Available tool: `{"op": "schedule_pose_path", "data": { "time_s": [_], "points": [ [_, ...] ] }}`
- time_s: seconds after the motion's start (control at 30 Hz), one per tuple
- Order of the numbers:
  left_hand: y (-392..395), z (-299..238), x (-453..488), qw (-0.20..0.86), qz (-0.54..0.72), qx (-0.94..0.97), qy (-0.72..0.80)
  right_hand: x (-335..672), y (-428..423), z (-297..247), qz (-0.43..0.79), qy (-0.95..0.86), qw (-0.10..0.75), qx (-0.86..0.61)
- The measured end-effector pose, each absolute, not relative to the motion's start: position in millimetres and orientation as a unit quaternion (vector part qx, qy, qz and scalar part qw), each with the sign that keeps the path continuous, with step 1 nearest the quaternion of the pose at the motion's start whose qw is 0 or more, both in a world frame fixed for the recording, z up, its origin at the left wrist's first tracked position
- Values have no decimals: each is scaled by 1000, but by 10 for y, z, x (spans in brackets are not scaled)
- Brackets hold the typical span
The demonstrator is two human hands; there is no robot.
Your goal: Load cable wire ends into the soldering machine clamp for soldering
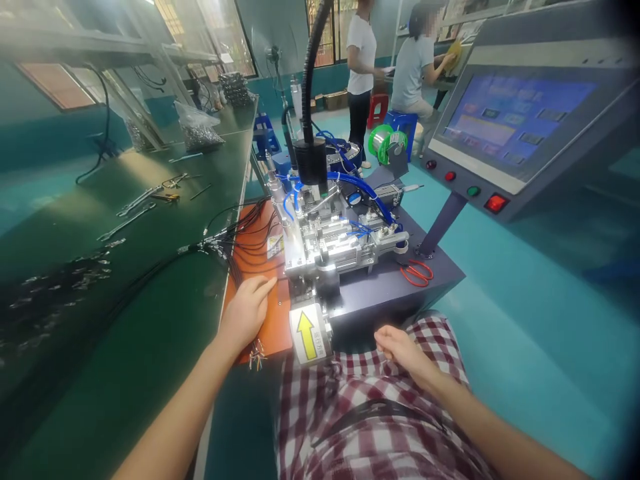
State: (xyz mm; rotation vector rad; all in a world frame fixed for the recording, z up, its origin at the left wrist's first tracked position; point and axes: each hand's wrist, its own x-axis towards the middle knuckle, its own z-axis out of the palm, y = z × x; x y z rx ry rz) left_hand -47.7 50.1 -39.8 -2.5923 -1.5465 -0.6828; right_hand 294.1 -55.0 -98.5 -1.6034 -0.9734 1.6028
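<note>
My left hand point(247, 308) reaches over the orange board point(277, 327), its thumb and fingers closed at the left edge of a metal machine point(335, 243). A short dark piece of black cable point(282, 276) shows between the fingertips and the machine. Other black cables point(213, 241) with silvery ends lie bundled just beyond this hand. My right hand point(400, 348) is held above my lap with the fingers curled in, and nothing shows in it. Between the hands is a white cover with a yellow arrow point(307, 335). Several coloured wire ends point(257, 355) stick out by the board's near edge.
Wrenches point(135, 212) and a clear bag of small parts point(197, 128) lie on the green table point(165, 333). Red-handled scissors point(416, 272) rest on the machine base. A control screen point(515, 123) stands at right, a green spool point(385, 145) behind. Two people are farther back.
</note>
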Motion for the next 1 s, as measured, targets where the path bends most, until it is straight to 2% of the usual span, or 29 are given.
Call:
{"op": "schedule_pose_path", "data": {
  "time_s": [0.4,0.73,0.83,0.93,1.0],
  "points": [
    [511,-429,-503,2,-252,-840,-480,2946,-602,-1154,620,-369,343,-602],
    [480,-446,-414,1,-252,-833,-492,2956,-698,-1184,638,-424,295,-571],
    [483,-423,-393,-1,-247,-829,-501,2920,-644,-807,636,-509,191,-548],
    [480,-322,-504,2,-240,-819,-520,2747,-571,-80,561,-647,63,-512],
    [476,-224,-665,10,-222,-816,-533,2563,-533,425,512,-745,32,-426]
  ]
}}
